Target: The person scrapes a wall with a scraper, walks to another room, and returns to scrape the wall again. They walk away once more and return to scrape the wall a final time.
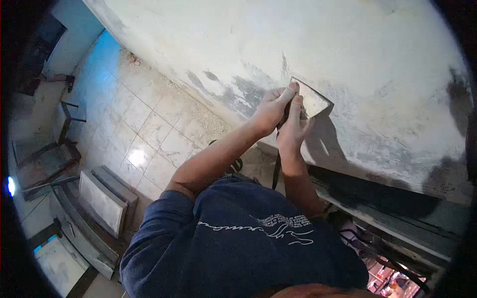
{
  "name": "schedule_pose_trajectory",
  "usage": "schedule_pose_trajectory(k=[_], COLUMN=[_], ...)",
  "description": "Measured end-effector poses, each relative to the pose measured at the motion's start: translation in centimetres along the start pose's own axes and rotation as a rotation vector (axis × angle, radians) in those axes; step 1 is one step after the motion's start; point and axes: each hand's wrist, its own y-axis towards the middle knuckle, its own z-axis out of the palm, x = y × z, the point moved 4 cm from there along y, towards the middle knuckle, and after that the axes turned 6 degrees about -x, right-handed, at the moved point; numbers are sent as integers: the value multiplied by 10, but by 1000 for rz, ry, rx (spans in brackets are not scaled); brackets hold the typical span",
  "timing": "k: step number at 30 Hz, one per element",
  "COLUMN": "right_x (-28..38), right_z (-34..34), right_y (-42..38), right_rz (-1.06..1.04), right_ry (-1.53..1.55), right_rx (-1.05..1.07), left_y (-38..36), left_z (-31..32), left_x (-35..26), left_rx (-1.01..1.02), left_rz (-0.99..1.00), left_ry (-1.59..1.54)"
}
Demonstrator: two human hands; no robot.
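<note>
Against the pale, patchy wall (238, 44) is a flat, light rectangular plate (314, 102) with a thin dark edge. Its exact kind I cannot make out. My left hand (275, 107) is closed at the plate's near left side, thumb pointing up along it. Close beside it, my right hand (294, 128) grips the lower part, with its thumb upright. Both hands look dusty. The fingers behind the thumbs are mostly hidden, as is whatever part of the plate they wrap round. A shadow falls on the wall to the right of the hands.
Dusty floor tiles (149, 124) run along the wall's foot. At left are a wooden chair (47, 159) and several stacked panels or drawers (102, 201). A dark ledge (377, 191) runs below the wall at right, with dark bent tubing (392, 263) near the lower right.
</note>
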Motion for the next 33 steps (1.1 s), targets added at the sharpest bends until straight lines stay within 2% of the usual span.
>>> schedule_pose_trajectory(k=[1,2,4,5,8,10,13,14,16,17,18,20,21,22,23,26,27,29,31,33], right_x=[-3,-2,-8,-6,5,12,9,11,25,38,40,41,23,15,23,37,37,35,36,42], right_z=[-8,-19,-21,-16,-12,-6,-1,7,22,35,38,46,27,19,24,31,32,31,36,44], right_y=[-4,1,4,6,12,13,13,16,20,20,14,9,10,5,2,0,4,-1,2,8], right_rz=[95,106,276,144,108,108,-44,-56,-212,-179,-173,-40,-61,-104,-97,-7,-93,-63,-41,-47], right_ry=[78,79,-43,13,-113,-173,-235,-242,-257,-222,-235,-11,-110,-66,-99,-140,-166,-153,-132,-105], right_rx=[67,63,105,53,104,123,27,15,18,26,12,-99,-39,-101,-108,-81,-68,-89,-101,-86], left_y=[-2,-5,-11,-10,-12,-3,7,6,3,8,5,2,2,5,10,4,3,4,6,6], left_z=[-1,5,4,5,9,5,0,4,12,9,9,8,1,-4,-3,4,5,4,-3,6], left_x=[6,11,10,3,-16,-8,-1,-12,-39,-46,-48,-59,-48,-36,-24,-38,-42,-41,-26,-52], left_rx=[42,83,60,49,118,158,149,167,112,165,171,188,193,199,238,246,258,266,257,217], left_rz=[2,-4,-2,26,41,72,41,38,59,134,115,30,-30,-31,45,109,73,47,83,130], left_ry=[-38,-72,-55,-33,-53,-62,-145,-149,-244,-218,-222,-154,-44,-52,-62,-115,-143,-164,38,3])
